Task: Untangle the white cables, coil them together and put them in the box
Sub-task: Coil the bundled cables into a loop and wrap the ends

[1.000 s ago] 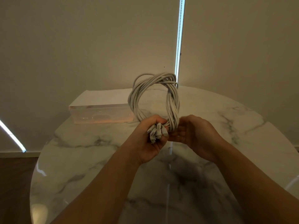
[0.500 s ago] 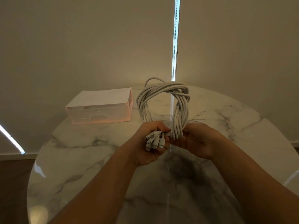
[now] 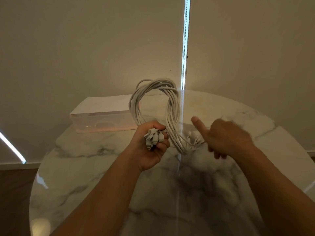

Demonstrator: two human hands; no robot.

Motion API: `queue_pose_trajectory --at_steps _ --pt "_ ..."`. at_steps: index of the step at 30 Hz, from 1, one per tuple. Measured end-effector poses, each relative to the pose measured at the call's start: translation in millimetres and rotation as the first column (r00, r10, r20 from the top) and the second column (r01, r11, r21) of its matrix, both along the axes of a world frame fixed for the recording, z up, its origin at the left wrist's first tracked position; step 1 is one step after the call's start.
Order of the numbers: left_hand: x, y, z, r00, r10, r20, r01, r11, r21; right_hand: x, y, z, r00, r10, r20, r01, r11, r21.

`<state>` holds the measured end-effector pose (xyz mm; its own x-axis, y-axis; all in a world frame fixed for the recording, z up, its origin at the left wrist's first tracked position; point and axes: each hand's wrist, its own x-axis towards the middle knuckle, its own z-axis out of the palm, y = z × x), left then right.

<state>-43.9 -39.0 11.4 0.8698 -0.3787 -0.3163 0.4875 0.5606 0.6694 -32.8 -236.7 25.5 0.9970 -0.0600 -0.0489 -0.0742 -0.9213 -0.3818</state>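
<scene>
While the left hand [image 3: 150,150] closes in a fist round the bottom of the white cables [image 3: 134,106], the coil stands up from it as a tall loop above a round marble table [image 3: 85,176]. A bunch of plug ends [image 3: 153,137] pokes out of the fist towards the camera. The loop's right side sags below the fist, and a few thin loose ends [image 3: 194,141] trail from it towards the right hand [image 3: 228,138]. That hand is just beside the coil and blurred, with its thumb [image 3: 196,122] stuck out and up and its other fingers curled downward. Whether it pinches those ends cannot be told. The box [image 3: 102,123], a translucent pinkish tub, sits at the far left of the table, partly behind the loop's left side. A white sheet [image 3: 105,103] lies flat across its top. The cables are held in front of the box, in the air. Plain beige blinds fill the background, split by a narrow bright strip of light [image 3: 185,40]. A second bright slash [image 3: 12,147] shows low on the left.
</scene>
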Motion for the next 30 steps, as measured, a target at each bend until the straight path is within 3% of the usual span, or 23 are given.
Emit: queue_pose_trajectory --at_steps 2,3,5,6,8,14,21,24,26,30 --pt "-1 -4 0 0.998 0.053 0.029 -0.054 0.997 0.053 -3 -4 11 0.952 -0.051 0.303 0.079 0.994 -0.081" --pt "0 -7 -3 0.996 0.074 0.045 -0.077 0.994 0.08 -6 -3 13 0.905 -0.033 0.424 0.04 0.999 -0.008" --pt "-3 -14 -5 0.993 0.1 0.069 -0.108 0.986 0.13 -15 10 14 0.853 0.064 0.519 -0.239 0.931 0.277" --pt "-5 -17 -5 0.991 0.112 0.078 -0.123 0.98 0.155 -18 19 12 0.844 0.122 0.523 -0.358 0.853 0.38" --pt "-6 -21 -8 0.985 0.136 0.107 -0.155 0.968 0.198 -19 32 4 0.845 0.18 0.503 -0.441 0.767 0.466" --pt "-17 -24 -3 0.973 0.032 0.228 -0.117 0.92 0.373 -8 31 -10 0.886 0.05 0.461 -0.385 0.632 0.672" --pt "-19 -28 -3 0.945 -0.047 0.324 -0.131 0.852 0.507 1 33 -11 0.867 -0.019 0.498 -0.364 0.658 0.659" --pt "-19 -24 -2 0.952 -0.019 0.305 -0.131 0.876 0.464 6 30 -12 0.881 -0.001 0.474 -0.358 0.654 0.667" --pt "-16 -19 1 0.934 0.073 0.349 -0.215 0.896 0.389 11 27 -15 0.902 0.004 0.432 -0.332 0.644 0.689" --pt "-5 -2 8 0.798 0.273 0.538 -0.437 0.876 0.204 12 26 -19 0.951 0.093 0.295 -0.294 0.568 0.768"
